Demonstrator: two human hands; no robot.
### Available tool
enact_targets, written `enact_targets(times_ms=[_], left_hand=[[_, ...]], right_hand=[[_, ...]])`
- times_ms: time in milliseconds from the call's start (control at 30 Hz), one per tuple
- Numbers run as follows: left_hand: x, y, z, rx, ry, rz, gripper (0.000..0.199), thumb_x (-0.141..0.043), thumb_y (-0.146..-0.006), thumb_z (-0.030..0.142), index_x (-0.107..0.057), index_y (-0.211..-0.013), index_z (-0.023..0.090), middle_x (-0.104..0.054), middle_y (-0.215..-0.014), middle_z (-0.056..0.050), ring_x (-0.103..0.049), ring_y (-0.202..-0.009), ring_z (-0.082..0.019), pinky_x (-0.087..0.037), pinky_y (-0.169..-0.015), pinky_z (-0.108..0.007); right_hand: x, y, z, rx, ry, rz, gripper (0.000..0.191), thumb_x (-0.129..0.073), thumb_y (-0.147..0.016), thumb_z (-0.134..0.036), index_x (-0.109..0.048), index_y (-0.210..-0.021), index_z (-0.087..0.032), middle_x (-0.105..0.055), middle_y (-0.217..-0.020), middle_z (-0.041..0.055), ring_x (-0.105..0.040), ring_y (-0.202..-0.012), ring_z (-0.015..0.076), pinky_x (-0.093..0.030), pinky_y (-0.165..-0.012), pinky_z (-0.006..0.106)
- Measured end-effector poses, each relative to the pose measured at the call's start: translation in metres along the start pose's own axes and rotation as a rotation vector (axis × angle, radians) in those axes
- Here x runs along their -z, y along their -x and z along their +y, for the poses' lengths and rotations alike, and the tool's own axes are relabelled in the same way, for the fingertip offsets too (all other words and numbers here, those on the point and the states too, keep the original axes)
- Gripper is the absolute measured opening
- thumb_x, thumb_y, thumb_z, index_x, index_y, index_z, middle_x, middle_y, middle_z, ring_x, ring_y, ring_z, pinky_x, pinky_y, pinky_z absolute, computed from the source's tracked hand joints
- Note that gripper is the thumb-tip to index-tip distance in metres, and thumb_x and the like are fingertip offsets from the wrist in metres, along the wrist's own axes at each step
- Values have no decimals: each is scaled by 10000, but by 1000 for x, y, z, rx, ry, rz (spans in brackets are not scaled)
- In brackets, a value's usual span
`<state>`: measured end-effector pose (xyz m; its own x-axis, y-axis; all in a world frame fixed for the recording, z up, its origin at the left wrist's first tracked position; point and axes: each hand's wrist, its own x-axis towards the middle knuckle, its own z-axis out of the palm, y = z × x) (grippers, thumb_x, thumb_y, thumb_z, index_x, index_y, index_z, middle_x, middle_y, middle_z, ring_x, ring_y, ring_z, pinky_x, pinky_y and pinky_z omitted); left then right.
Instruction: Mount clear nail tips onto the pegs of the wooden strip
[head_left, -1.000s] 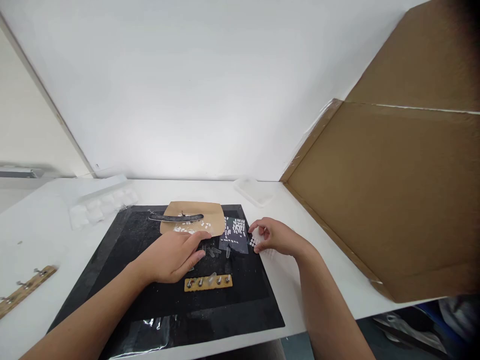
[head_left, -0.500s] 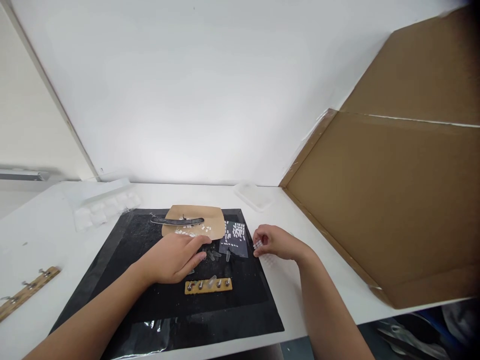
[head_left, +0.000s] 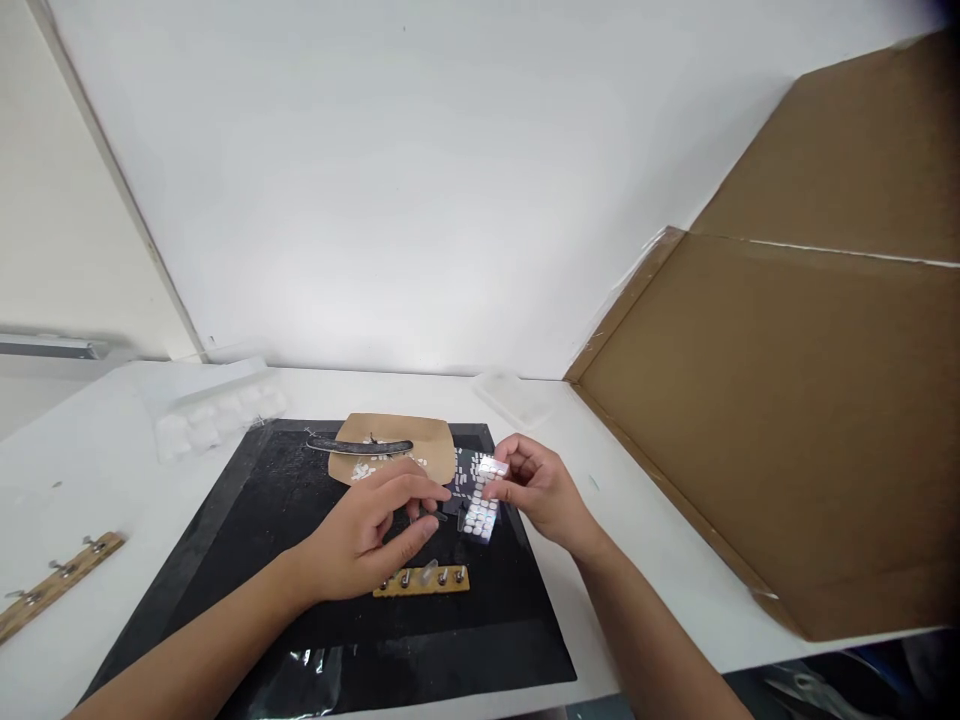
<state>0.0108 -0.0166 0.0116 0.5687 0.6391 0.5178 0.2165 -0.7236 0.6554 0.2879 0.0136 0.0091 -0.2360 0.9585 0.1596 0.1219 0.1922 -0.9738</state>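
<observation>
My right hand point(head_left: 541, 492) pinches a shiny clear sheet of small rounded adhesive tabs point(head_left: 481, 518) by its upper right edge, thumb in front. The sheet is tilted over the right side of the black mat. Nearby hovers my left hand point(head_left: 375, 528), thumb and forefinger apart, with nothing seen between them; its fingertips are close to the sheet but apart from it. Just below the left fingers lies a wooden strip point(head_left: 412, 588) with several metal pegs, one bearing a clear nail tip point(head_left: 428, 572). A dark card with white pieces point(head_left: 466, 468) is partly hidden behind the sheet.
A curved black nail file point(head_left: 360, 446) rests across a tan board point(head_left: 431, 433) with white bits on it. The black mat point(head_left: 450, 650) covers the middle of the white table. Another pegged strip point(head_left: 60, 585) lies left, a clear tray point(head_left: 514, 397) behind, cardboard point(head_left: 750, 420) at right.
My right hand has brought the tab sheet up and left from the table beside the mat to over the mat. My left hand has lifted and shifted right, its fingers curling.
</observation>
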Motion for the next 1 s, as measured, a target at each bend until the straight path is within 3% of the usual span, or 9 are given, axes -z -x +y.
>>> enact_targets(times_ms=[100, 267, 600, 1000], left_hand=[[-8, -1, 6, 42, 139, 30, 267, -626, -1033, 255, -671, -1295, 230, -657, -1108, -107, -642, -836, -153, -427, -482, -175], [-12, -3, 8, 73, 194, 41, 239, -650, -1021, 236, -714, -1251, 225, -662, -1010, -78, -637, -769, -127, -404, -469, -157], [-12, -5, 0, 124, 84, 97, 152, -716, -979, 289, -783, -1081, 198, -658, -929, -56, -632, -708, -108, -416, -471, -160], [-13, -4, 2, 432, 249, 3, 217, -803, -905, 385, -830, -1052, 227, -771, -862, -29, -655, -680, -110, -397, -486, -154]], right_hand=[[-23, 6, 3, 3, -68, -14, 576, -1001, -663, -462, -497, -832, -238, -606, -693, -63, -508, -602, 113, -404, -563, 255], [-41, 14, 6, -22, -174, -116, 712, -1038, -603, -436, -388, -833, -257, -629, -736, -77, -543, -625, 114, -444, -595, 252], [-45, 22, 5, 7, -167, -127, 741, -1044, -575, -477, -382, -833, -266, -632, -764, -60, -541, -620, 122, -477, -563, 262], [-45, 27, 3, 164, -73, -106, 649, -1027, -640, -373, -405, -783, -256, -608, -773, -50, -541, -647, 128, -482, -562, 266]])
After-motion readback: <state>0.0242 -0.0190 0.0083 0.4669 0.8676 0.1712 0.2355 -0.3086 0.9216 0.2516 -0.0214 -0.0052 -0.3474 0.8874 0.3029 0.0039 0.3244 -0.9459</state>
